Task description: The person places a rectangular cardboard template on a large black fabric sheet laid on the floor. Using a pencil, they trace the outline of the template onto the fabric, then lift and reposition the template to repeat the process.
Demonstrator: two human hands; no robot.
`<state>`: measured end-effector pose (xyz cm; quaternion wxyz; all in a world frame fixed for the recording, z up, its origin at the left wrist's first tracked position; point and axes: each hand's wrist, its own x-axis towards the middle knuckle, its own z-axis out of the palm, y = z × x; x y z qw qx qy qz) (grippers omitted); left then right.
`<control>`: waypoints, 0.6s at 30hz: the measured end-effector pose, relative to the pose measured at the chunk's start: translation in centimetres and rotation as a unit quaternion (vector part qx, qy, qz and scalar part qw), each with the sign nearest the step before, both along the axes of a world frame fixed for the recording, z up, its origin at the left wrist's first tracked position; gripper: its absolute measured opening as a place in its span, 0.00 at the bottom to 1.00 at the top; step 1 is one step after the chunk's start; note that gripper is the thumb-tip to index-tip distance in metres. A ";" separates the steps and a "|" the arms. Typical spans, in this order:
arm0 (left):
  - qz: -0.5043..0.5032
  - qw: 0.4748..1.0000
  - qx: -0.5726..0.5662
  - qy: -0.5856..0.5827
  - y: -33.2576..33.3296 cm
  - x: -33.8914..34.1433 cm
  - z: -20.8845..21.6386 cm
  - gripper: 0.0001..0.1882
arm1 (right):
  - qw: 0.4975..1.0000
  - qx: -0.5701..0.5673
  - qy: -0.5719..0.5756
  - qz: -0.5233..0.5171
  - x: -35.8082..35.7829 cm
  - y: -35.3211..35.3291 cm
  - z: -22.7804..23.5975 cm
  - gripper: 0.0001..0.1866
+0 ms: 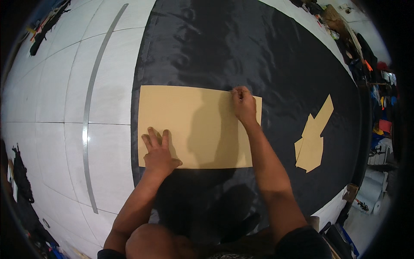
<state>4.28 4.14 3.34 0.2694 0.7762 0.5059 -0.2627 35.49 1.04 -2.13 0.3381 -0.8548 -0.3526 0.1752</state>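
Observation:
A large rectangular sheet of tan card (pixel 198 125) lies flat on black, slightly shiny fabric (pixel 194 39). My left hand (pixel 159 153) rests on the lower left part of the sheet, palm down with fingers spread. At the sheet's top edge, close to its right corner, my right hand (pixel 244 105) is closed. Something thin seems to show at its fingertips, too small to name. Shadows fall across the middle of the card.
Several cut pieces of the same tan card (pixel 311 140) lie overlapping on the fabric to the right. A long metal strip (pixel 88 110) lies on white floor tiles (pixel 108 146) at left. Mixed clutter (pixel 381 125) lines the far right, and a pale roll (pixel 371 190) stands there.

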 end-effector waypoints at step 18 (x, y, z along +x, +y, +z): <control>-0.004 0.998 0.054 -0.032 -0.6 0.0 -0.1 0.65 | 0.978 0.097 0.095 -0.158 7.5 -6.0 -1.0 0.11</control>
